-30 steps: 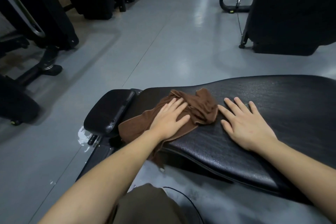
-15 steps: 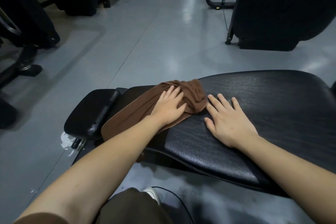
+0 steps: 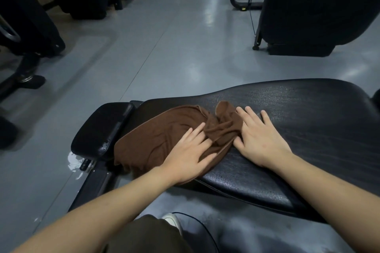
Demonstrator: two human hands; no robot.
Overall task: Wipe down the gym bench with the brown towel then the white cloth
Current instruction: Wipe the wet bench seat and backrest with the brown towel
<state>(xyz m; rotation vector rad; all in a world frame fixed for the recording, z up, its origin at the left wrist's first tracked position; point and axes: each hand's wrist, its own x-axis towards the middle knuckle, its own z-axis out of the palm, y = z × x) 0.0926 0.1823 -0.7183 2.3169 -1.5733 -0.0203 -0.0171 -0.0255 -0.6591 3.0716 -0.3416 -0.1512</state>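
While left hand (image 3: 188,157) presses it, brown towel (image 3: 164,135) lies lengthwise along bench (image 3: 308,121).

Single head cam, wide-angle, looks fwd and down, close above the gym bench (image 3: 287,129), floor beyond it.

Gym bench (image 3: 287,129): black, cracked-grain texture. Small end pad (image 3: 98,129): black, glossy. Towel (image 3: 156,137): solid brown. Floor (image 3: 174,47): plain grey, with a white patch (image 3: 74,160). Shoe (image 3: 171,220): white. Trousers (image 3: 148,236): olive-brown.
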